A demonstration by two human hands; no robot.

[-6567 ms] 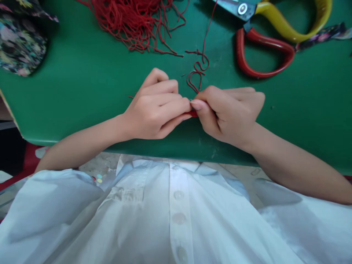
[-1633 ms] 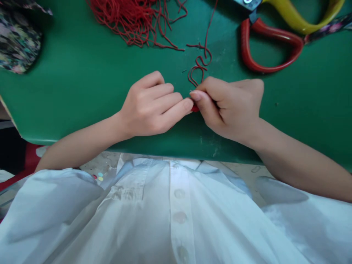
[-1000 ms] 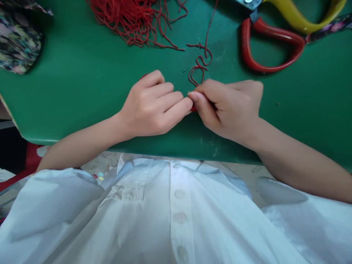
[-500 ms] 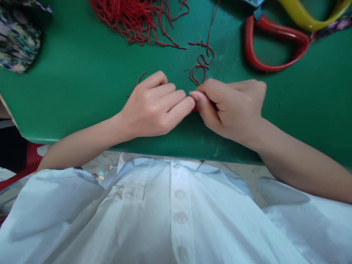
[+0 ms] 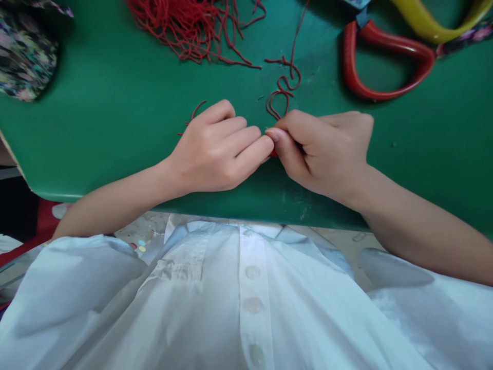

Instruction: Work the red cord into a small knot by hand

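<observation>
My left hand and my right hand meet fingertip to fingertip on a green table. Between them both pinch a small red piece of a red cord, mostly hidden by the fingers. From my right fingers the cord curls away in loops toward the table's far side. A short red cord end pokes out behind my left hand's knuckles.
A heap of red cords lies at the far middle. Large scissors with a red handle and a yellow handle lie at the far right. Flowered fabric sits far left. The table's near edge runs just below my wrists.
Both hands stay pinched together at the same spot. A short cord end has come into sight behind my left hand over the last second. The view has shifted slightly.
</observation>
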